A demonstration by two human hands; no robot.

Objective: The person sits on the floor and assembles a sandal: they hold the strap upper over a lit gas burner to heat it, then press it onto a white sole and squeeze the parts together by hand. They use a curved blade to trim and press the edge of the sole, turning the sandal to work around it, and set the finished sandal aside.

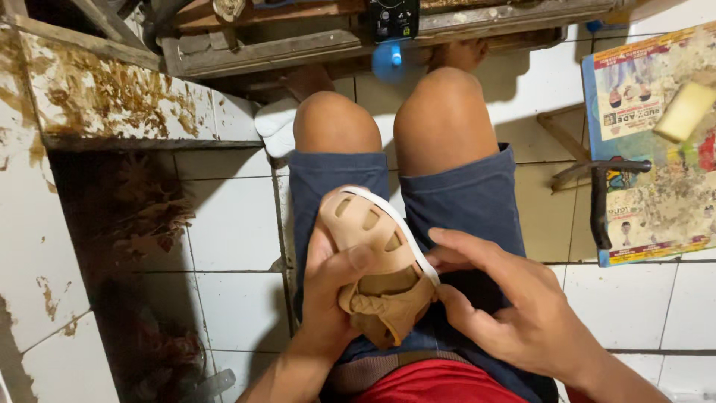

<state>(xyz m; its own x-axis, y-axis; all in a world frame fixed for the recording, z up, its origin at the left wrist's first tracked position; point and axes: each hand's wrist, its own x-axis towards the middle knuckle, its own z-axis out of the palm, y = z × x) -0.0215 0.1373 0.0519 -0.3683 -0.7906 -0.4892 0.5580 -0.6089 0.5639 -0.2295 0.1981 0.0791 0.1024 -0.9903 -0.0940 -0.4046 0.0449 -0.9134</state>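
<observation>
Sandal [377, 265] work sits low in my view, at about six o'clock from the knees: a small tan sandal with cut-out holes in its upper and a white sole edge rests on the lap, over the blue shorts [462, 194]. My left hand [328, 298] wraps it from nine o'clock, thumb pressed across the upper, so that hand is closed on the shoe. My right hand [507, 298] comes in from three o'clock with fingers half spread; its fingertips touch the white sole edge and the woven heel strap, pinching lightly rather than gripping.

I judge the step to be fitting or pressing the upper against the sole near the heel. To do that well I would keep the left hand firm as the anchor, hold the shoe tilted toward the camera so the seam stays in sight, and let the right fingers work along the edge in small presses.

At two o'clock a dark metal tool [604, 201] lies on a printed sheet [656, 216] on the tiled floor [239, 224], with a pale block [685, 112] at one o'clock.
</observation>
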